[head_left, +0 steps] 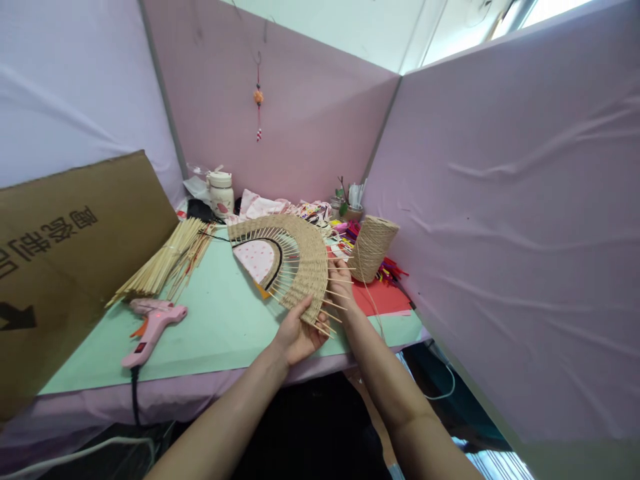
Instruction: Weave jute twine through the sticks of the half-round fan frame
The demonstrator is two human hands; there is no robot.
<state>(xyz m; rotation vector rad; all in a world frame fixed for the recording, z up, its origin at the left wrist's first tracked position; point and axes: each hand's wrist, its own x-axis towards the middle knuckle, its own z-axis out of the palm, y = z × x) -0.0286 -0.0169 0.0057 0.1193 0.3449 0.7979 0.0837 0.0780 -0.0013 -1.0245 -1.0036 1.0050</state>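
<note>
Gripping the woven fan point(311, 250) at frame centre, the left hand point(300, 335) has closed fingers; right hand point(342, 288), cannot tell; sideways pressure could snap protruding sticks point(336, 305)

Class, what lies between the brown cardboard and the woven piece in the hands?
In the head view, a bundle of pale sticks and some green table surface lie between the cardboard and the woven piece.
</note>
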